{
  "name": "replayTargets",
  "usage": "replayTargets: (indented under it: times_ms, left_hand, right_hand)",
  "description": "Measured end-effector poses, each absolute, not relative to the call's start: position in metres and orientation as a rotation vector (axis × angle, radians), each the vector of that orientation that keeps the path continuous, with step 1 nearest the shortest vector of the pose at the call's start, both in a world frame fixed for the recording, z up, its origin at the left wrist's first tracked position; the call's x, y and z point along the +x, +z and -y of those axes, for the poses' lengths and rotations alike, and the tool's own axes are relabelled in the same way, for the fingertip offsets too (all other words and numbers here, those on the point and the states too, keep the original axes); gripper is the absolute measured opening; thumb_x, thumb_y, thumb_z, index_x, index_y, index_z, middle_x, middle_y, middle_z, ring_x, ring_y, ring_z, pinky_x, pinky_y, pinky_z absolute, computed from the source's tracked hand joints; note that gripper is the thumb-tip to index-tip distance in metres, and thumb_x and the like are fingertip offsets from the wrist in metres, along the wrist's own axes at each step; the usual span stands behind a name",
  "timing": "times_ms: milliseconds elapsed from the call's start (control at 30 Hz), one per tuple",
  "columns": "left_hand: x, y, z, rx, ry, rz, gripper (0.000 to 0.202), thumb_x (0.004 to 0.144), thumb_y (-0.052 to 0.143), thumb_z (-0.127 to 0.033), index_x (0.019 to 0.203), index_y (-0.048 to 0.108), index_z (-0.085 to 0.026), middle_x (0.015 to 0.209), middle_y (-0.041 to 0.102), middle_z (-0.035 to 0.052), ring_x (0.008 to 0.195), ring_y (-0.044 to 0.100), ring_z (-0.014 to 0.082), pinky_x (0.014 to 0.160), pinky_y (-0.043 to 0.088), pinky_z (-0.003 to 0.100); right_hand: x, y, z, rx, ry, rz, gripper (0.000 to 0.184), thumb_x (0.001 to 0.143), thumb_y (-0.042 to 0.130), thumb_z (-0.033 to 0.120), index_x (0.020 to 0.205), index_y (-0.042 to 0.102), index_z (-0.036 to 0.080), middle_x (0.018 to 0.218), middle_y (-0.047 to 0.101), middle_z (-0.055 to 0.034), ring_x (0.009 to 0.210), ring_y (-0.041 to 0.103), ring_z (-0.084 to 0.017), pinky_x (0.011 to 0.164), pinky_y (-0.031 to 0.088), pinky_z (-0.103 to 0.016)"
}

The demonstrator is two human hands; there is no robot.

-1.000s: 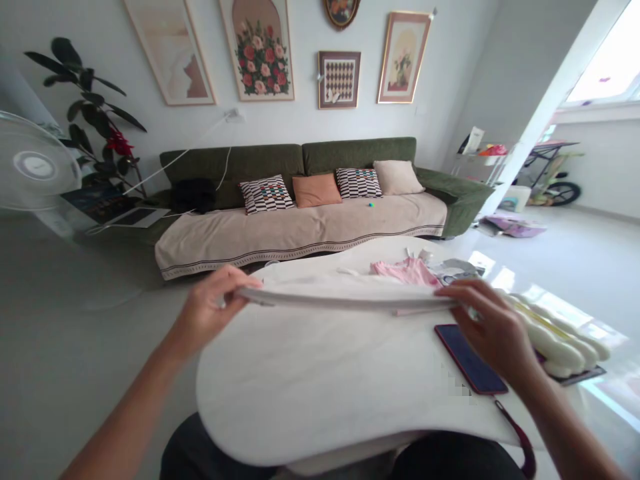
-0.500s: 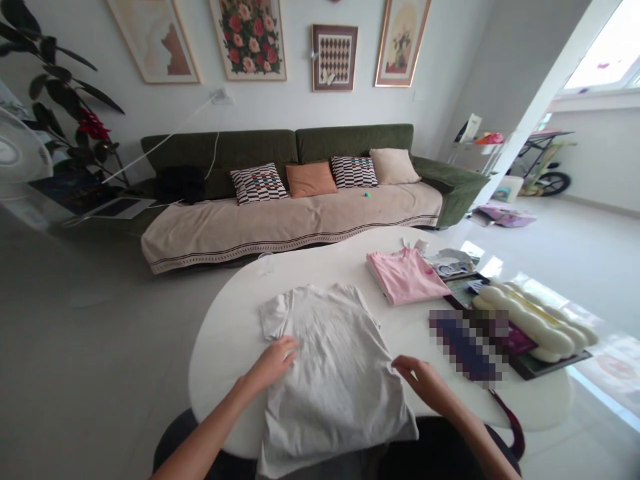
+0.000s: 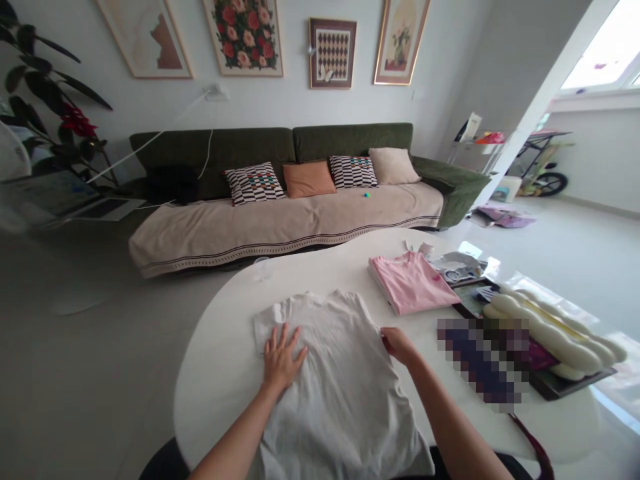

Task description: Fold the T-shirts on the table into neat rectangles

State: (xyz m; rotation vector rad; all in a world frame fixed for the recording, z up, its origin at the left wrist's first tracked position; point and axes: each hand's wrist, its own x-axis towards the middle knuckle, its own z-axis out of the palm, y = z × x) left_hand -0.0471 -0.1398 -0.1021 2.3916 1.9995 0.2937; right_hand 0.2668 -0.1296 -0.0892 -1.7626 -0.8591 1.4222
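A light grey T-shirt [image 3: 340, 380] lies spread on the white table [image 3: 215, 360], its lower end running over the near edge. My left hand [image 3: 283, 357] rests on it with fingers spread, just below the sleeve on the left. At the shirt's right side, below the shoulder, my right hand [image 3: 397, 343] has its fingers curled together on the edge of the fabric. The sleeve on that side is not spread out in view. A folded pink garment [image 3: 415, 283] lies beyond my right hand.
On the table's right stand a dark tray [image 3: 550, 387] with a puffy cream-coloured object [image 3: 555, 333], a blurred-out dark item with a strap [image 3: 533, 433], and crumpled plastic packaging [image 3: 457, 267]. A clear cup [image 3: 263, 267] sits at the far left edge. Behind is a green sofa [image 3: 210, 153].
My left hand has moved up the shirt and now lies flat with fingers spread. My right hand has moved up along the right edge and closed on the fabric. The view has shifted slightly.
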Motion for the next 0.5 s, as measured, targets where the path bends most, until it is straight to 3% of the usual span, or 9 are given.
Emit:
replayTargets:
  times_ms: [167,367,500]
  left_hand:
    - [-0.046,-0.100,0.140,2.358,0.300,-1.987,0.054,0.083,0.037,-0.052,0.133,0.030,-0.035,0.144,0.022,0.0002,0.131,0.015,0.0298,0.100,0.020,0.046]
    - [-0.046,-0.098,0.141,2.327,0.307,-1.987,0.054,0.083,0.037,-0.052,0.134,0.029,-0.036,0.144,0.023,-0.0005,0.131,0.015,0.0292,0.101,0.019,0.046]
    - [-0.047,-0.100,0.141,2.333,0.313,-1.976,0.054,0.084,0.036,-0.053,0.134,0.029,-0.035,0.144,0.022,-0.0006,0.131,0.015,0.0286,0.101,0.019,0.045]
  right_hand:
    - [0.246,-0.082,0.110,-1.694,1.636,0.701,0.032,0.086,0.048,0.036,0.110,0.050,0.015,0.106,0.055,-0.0058,0.088,0.056,-0.015,0.075,0.048,-0.035]
    - [0.225,-0.070,0.106,-1.610,1.771,0.725,0.024,0.084,0.046,0.033,0.087,0.059,0.013,0.077,0.064,-0.0051,0.070,0.061,-0.015,0.061,0.048,-0.024]
    - [0.223,-0.063,0.104,-1.655,1.783,0.826,0.026,0.085,0.048,0.034,0.098,0.056,0.013,0.092,0.061,-0.0051,0.079,0.059,-0.014,0.069,0.049,-0.029]
